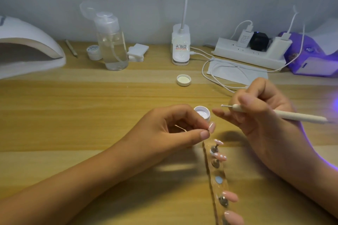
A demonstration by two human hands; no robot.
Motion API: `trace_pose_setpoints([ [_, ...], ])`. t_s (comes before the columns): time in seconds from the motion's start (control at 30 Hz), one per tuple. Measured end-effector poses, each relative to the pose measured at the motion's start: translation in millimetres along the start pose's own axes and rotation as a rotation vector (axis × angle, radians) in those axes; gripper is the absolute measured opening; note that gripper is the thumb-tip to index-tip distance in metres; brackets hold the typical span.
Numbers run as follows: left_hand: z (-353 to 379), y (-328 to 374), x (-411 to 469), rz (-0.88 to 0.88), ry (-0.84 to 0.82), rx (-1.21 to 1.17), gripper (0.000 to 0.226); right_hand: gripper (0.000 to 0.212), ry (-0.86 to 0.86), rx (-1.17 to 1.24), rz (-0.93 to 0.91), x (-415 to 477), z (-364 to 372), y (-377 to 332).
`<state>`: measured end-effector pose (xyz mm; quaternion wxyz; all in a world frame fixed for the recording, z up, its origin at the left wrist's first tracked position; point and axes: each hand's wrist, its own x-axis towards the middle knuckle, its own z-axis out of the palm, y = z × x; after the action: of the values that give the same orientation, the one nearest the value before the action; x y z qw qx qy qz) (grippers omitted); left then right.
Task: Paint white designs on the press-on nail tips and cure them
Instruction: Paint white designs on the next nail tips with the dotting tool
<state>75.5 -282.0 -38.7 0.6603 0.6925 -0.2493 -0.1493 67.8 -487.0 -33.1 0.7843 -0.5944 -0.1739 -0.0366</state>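
Fingers (202, 134) of the left hand (164, 129) pinch a glossy pink nail tip (212, 127) just above the wooden table (91, 106). The right hand (265, 115) grips a slim white dotting pen (292, 116). Between the hands sits a small round pot (202, 113) of white paint, uncapped. More oval pink tips (220, 157) stand on a clear strip (214, 173) beside the right forearm.

You are looking at bare table (82, 111) stretching left of the pot (202, 115); the nail strip (218, 181) is blocking the near middle, cables (210, 71) and lid (183, 80) are cluttering the space beyond.
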Motion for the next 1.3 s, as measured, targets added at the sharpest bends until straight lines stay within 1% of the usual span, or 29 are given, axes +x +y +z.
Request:
trace_pose_setpoints([
  [0.1,-0.1,-1.7,0.3,-0.013,-0.009,-0.02,0.003,0.023,-0.05,0.014,0.023,-2.9,3.9,-2.2],
  [0.2,0.7,-0.9,0.4,-0.007,-0.008,-0.039,0.007,0.032,-0.078,-0.019,0.045,-4.2,6.1,-4.0],
  [0.27,1.4,0.0,0.6,-0.003,-0.007,-0.063,0.005,0.03,-0.09,-0.043,0.048,-4.0,7.1,-4.1],
  [0.4,2.0,-0.2,0.3,0.005,-0.011,-0.087,0.005,0.02,-0.102,-0.049,0.048,-3.7,6.7,-2.2],
  [0.5,1.7,-0.9,0.4,0.004,-0.018,-0.094,0.004,0.025,-0.126,-0.038,0.05,-3.1,6.4,-2.4],
  [0.67,1.5,-3.7,0.8,-0.001,-0.018,-0.092,0.004,0.019,-0.116,-0.058,0.049,-3.6,5.7,-0.8],
  [0.9,0.8,-4.6,0.7,-0.001,-0.021,-0.077,0.005,0.026,-0.142,-0.06,0.053,-3.1,7.1,-0.7],
  [1.0,1.3,-3.9,0.8,-0.004,-0.023,-0.088,0.005,0.022,-0.131,-0.064,0.052,-2.6,6.4,0.0],
  [1.13,0.8,-4.5,1.4,-0.015,-0.012,-0.081,0.004,0.026,-0.129,-0.057,0.058,-2.9,6.2,-1.1],
  [1.23,0.6,-4.7,1.3,-0.02,-0.01,-0.07,0.005,0.02,-0.115,-0.069,0.057,-3.8,6.5,-0.7],
  [1.3,0.3,-4.7,0.8,-0.021,-0.01,-0.068,0.005,0.022,-0.111,-0.078,0.064,-3.7,7.1,-1.2],
])
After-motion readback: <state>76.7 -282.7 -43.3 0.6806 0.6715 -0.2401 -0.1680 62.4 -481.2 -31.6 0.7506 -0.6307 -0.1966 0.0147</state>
